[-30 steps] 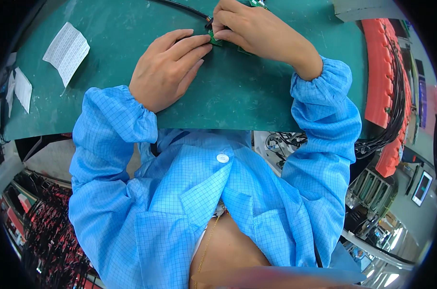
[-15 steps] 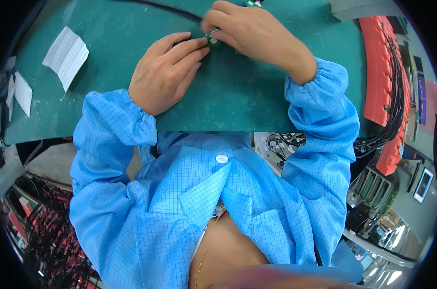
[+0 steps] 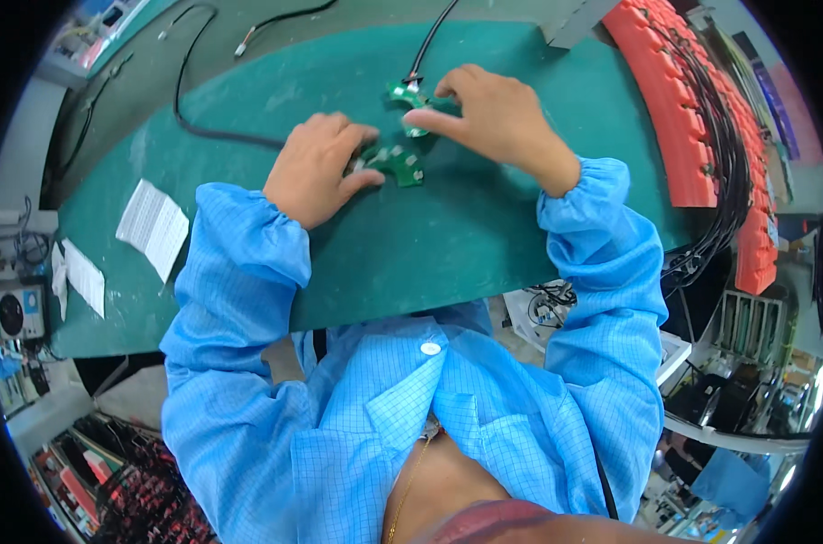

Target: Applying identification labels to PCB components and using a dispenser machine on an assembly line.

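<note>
Two curved green circuit boards are at the middle of the green table. My left hand point(image 3: 316, 168) has its thumb and fingers round the left end of the nearer circuit board point(image 3: 404, 167); a black cable point(image 3: 226, 136) runs to that hand from the left. Its joint with the board is hidden by my fingers. Beyond it and to the right, the farther circuit board point(image 3: 408, 94) has a black cable point(image 3: 432, 41) at its top end. My right hand point(image 3: 498, 118) reaches over this board, thumb across its lower part and index finger apart.
A creased printed paper point(image 3: 155, 228) and a white paper slip point(image 3: 84, 276) lie at the left. Loose cables with connectors point(image 3: 241, 48) lie at the back. Along the right edge, red foam strips point(image 3: 670, 118) carry a bundle of black cables point(image 3: 733, 172).
My hands were together over one spot and are now apart, each at its own board. Both boards now show more fully. The view has shifted, revealing more of the table's back.
</note>
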Demonstrator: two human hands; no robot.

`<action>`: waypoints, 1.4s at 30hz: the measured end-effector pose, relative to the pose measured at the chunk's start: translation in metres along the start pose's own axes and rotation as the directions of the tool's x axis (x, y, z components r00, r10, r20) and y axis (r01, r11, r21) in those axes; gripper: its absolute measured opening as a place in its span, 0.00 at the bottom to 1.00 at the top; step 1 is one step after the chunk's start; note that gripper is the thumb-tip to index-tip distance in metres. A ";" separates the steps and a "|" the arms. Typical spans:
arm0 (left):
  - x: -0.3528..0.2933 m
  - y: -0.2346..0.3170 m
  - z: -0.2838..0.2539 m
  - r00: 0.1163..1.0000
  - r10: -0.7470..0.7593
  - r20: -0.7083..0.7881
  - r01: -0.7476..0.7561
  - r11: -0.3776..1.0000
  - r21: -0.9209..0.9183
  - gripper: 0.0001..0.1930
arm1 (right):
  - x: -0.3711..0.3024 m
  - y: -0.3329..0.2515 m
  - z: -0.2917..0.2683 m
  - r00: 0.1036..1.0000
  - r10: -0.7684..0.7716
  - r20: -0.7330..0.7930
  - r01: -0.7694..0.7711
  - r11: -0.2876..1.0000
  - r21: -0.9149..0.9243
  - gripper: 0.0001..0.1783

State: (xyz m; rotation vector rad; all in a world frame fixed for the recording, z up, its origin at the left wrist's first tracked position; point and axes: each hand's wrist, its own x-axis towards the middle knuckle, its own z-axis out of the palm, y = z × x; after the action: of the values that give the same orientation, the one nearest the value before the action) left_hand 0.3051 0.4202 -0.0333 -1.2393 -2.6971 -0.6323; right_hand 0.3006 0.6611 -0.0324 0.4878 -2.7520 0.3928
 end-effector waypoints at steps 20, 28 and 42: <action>-0.003 -0.001 0.021 0.863 -0.370 -0.345 -0.054 0.610 -0.790 0.07 | -0.008 -0.033 -0.004 0.906 -0.409 0.108 0.222 0.677 0.702 0.14; -0.001 -0.017 0.012 0.949 -0.309 0.064 0.137 0.222 -0.965 0.24 | 0.002 -0.027 -0.023 0.946 -0.261 0.192 0.085 0.771 0.631 0.26; 0.053 -0.004 0.043 0.784 -0.607 -0.132 0.008 0.223 -0.975 0.17 | 0.100 0.193 -0.250 0.602 0.603 -0.524 0.092 0.599 0.795 0.20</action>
State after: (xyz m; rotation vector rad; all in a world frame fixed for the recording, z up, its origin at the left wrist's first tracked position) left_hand 0.2707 0.4727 -0.0592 -0.3024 -1.9220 -2.5104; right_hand 0.2051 0.8866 0.1905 -0.0279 -1.6595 1.5134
